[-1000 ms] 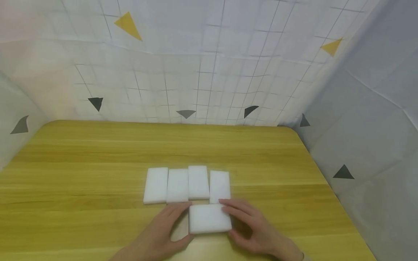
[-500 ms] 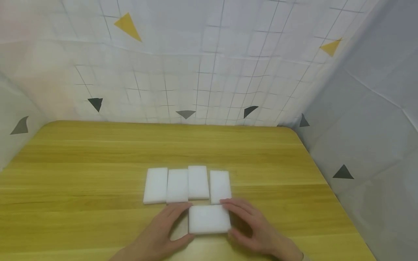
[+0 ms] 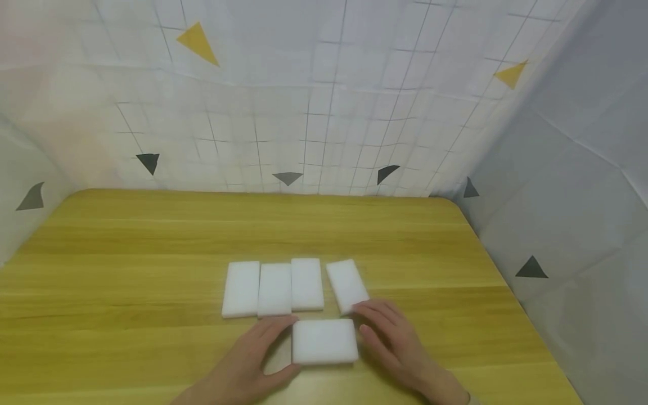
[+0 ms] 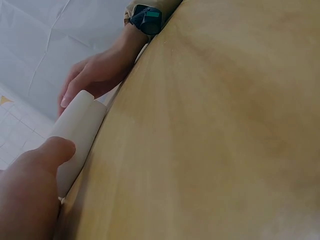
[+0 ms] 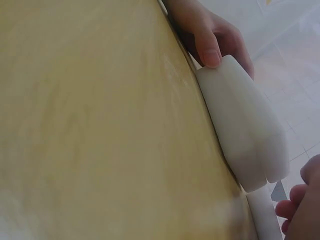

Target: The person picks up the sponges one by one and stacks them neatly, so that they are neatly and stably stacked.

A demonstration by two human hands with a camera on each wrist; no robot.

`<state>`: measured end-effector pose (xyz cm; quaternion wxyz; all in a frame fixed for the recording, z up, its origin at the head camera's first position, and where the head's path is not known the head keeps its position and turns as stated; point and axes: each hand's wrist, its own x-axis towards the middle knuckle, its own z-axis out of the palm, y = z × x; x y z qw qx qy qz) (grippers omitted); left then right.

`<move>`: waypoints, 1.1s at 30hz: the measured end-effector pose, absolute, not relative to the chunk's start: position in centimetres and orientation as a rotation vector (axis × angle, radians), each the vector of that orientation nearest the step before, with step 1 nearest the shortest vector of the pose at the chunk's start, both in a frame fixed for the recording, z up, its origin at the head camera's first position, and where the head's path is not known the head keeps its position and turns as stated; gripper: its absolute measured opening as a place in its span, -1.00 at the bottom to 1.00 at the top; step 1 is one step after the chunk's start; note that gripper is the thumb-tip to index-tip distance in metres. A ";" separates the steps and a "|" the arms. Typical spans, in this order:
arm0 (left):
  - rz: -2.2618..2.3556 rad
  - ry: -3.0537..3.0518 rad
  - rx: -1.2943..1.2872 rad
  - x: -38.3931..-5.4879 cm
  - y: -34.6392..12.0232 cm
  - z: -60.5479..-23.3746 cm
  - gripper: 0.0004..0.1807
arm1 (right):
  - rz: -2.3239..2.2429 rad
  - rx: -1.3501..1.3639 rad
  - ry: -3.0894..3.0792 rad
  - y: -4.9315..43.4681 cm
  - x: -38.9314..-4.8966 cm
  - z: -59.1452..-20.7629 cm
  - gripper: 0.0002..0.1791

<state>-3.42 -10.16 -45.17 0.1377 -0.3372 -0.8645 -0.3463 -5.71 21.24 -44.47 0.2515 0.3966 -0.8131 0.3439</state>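
Observation:
Two white sponge blocks (image 3: 325, 342), stacked flat, lie near the front of the table; both wrist views show the seam between them. My left hand (image 3: 248, 357) pinches the stack's left end, its thumb at the near side and fingers at the far side. In the left wrist view the thumb (image 4: 61, 151) presses on the stack. My right hand (image 3: 400, 349) is apart from the stack's right end. Its fingertips touch the near end of a single white sponge (image 3: 347, 286), which lies askew behind the stack. The right wrist view shows these fingers (image 5: 298, 194) loosely bent.
Three more white sponges (image 3: 275, 289) lie side by side, left of the askew one. The wood-grain table (image 3: 152, 236) meets a white gridded sheet (image 3: 283, 124) at the back and a grey sheet (image 3: 572, 214) on the right.
My right hand has left the stack's right end and moved slightly right and away from me. The rightmost sponge has turned, its near end swinging right. The left hand stays put.

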 end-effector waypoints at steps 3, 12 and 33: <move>-1.008 -2.500 -0.975 -3.4 -10.2 -45.2 -0.25 | 0.921 1.014 -2.192 21.3 -5.9 -44.6 -0.65; -0.996 -2.491 -0.972 -3.4 -10.1 -45.3 -0.25 | 0.918 0.864 -2.169 21.4 -6.0 -44.8 -0.67; -1.030 -2.565 -0.932 -3.3 -10.1 -45.1 -0.25 | 0.908 0.429 -2.284 21.8 -5.7 -44.6 -0.75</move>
